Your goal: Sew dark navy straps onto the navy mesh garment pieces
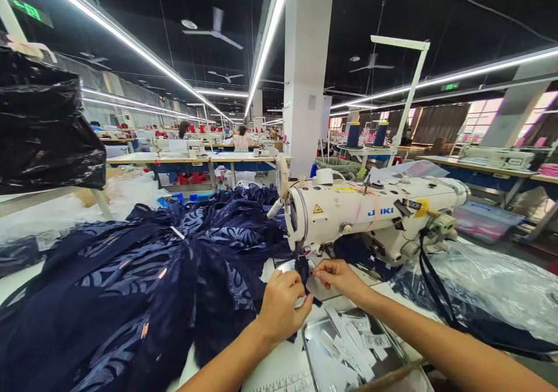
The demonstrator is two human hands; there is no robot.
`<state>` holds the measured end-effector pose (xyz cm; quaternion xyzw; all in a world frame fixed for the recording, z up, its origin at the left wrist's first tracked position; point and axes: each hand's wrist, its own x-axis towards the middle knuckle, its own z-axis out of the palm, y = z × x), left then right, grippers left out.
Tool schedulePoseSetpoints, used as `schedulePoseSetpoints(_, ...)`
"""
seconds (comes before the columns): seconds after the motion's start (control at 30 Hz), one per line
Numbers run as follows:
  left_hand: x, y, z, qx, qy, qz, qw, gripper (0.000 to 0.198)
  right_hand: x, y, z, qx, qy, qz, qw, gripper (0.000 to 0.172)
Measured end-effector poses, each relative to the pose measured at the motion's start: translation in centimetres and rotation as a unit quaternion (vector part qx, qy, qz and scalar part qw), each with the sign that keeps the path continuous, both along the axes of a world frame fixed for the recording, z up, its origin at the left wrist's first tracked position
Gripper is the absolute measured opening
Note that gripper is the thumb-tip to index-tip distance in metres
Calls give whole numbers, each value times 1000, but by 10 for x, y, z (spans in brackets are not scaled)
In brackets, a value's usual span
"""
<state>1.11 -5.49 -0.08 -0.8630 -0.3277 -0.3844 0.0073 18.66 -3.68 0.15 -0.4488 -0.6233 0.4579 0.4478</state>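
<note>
Both my hands meet at the needle of a white Juki sewing machine [370,211]. My left hand [283,305] is closed, pinching a narrow strip of dark blue fabric [303,270] just under the presser foot. My right hand [337,277] pinches the same strip and a small white label from the right side. A big heap of dark blue patterned cloth [143,287] lies to the left of my left hand, spread over the table.
A metal tray [314,337] of white labels sits under my right forearm. Clear plastic bags [492,287] lie right of the machine. A black bag [43,124] hangs upper left. Two thread cones [353,135] stand behind. Other workers sit at distant tables.
</note>
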Motion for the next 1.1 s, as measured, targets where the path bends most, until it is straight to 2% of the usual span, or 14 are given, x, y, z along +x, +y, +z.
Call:
schedulePoseSetpoints(0.1, 2, 0, 6, -55, -47, -47, 996, 20, 6, -12, 4, 65, -66, 18, 996, 25)
schedulePoseSetpoints(0.2, 3, 3, 6, -119, -22, -100, 988, 24, 8, -23, 8, 128, -120, 49, 983, 20)
schedulePoseSetpoints(0.27, 3, 6, 4, -89, -10, -98, 991, 17, 13, -26, 9, 149, -148, 62, 976, 18)
schedulePoseSetpoints(0.37, 0, 11, 0, 26, 18, -61, 998, 25, 34, -21, 7, 165, -259, 24, 951, 15)
schedulePoseSetpoints(0.4, -1, 12, 0, 64, 35, -50, 996, 27, 44, -19, 5, 173, -333, -9, 927, 16)
schedulePoseSetpoints(0.43, -2, 12, 0, 96, 52, -39, 993, 28, 54, -17, 4, 181, -418, -49, 889, 17)
schedulePoseSetpoints(0.5, -2, 11, 1, 145, 77, -20, 986, 29, 76, -13, 2, 191, -579, -129, 782, 20)
schedulePoseSetpoints(0.53, -2, 10, 2, 160, 83, -15, 984, 28, 85, -11, 0, 192, -619, -151, 746, 19)
schedulePoseSetpoints(0.6, 0, 8, 3, 176, 82, -16, 981, 26, 97, -9, -3, 194, -666, -170, 700, 16)
schedulePoseSetpoints(0.67, 1, 7, 2, 175, 84, -28, 981, 27, 101, -7, -6, 198, -684, -167, 682, 16)
schedulePoseSetpoints(0.77, 2, 7, -1, 157, 92, -30, 983, 27, 99, -5, -8, 203, -697, -156, 669, 23)
schedulePoseSetpoints(0.9, 2, 10, -5, 145, 77, -18, 986, 24, 94, -6, -3, 200, -697, -153, 671, 26)
schedulePoseSetpoints(1.03, 1, 12, -7, 147, 55, -22, 987, 25, 97, -17, 5, 140, -689, -158, 694, 26)
schedulePoseSetpoints(1.1, 2, 12, -7, 150, 55, -22, 987, 26, 98, -23, 8, 108, -672, -149, 717, 24)
